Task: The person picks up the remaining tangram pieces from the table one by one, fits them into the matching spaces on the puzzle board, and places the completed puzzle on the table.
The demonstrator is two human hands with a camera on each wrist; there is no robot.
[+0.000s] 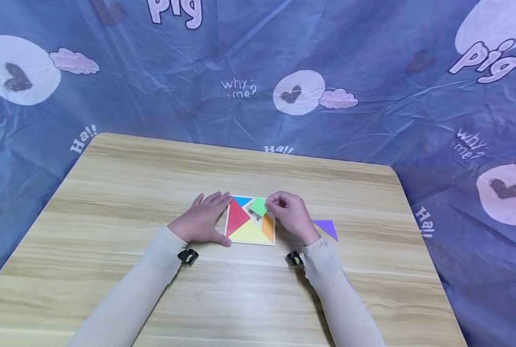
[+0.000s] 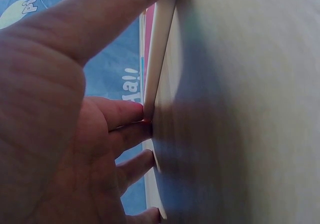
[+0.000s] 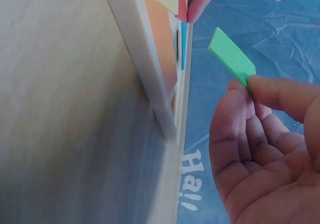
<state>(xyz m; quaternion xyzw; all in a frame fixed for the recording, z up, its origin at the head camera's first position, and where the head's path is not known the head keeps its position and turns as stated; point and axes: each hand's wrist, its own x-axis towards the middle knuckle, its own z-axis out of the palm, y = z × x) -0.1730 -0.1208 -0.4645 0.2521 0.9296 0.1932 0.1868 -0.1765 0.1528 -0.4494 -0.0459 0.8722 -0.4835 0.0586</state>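
Note:
My right hand [image 1: 290, 214] pinches a green tangram piece [image 1: 258, 206] by one corner between thumb and fingers. In the right wrist view the green piece [image 3: 232, 54] is lifted and tilted, apart from the tangram board [image 3: 142, 69]. A red triangle [image 1: 237, 218], yellow triangle [image 1: 251, 233], blue triangle [image 1: 242, 200] and orange piece [image 1: 267, 227] lie inside the board's pale frame. An uncovered printed patch shows beneath the green piece. With fingers spread, my left hand [image 1: 203, 219] rests at the board's left side, its thumb by the near left corner.
On the wooden table [image 1: 223, 299], a purple triangle [image 1: 327, 228] lies to the right of the board, partly behind my right wrist. A blue patterned cloth [image 1: 188, 96] hangs beyond the table's far edge and around its sides.

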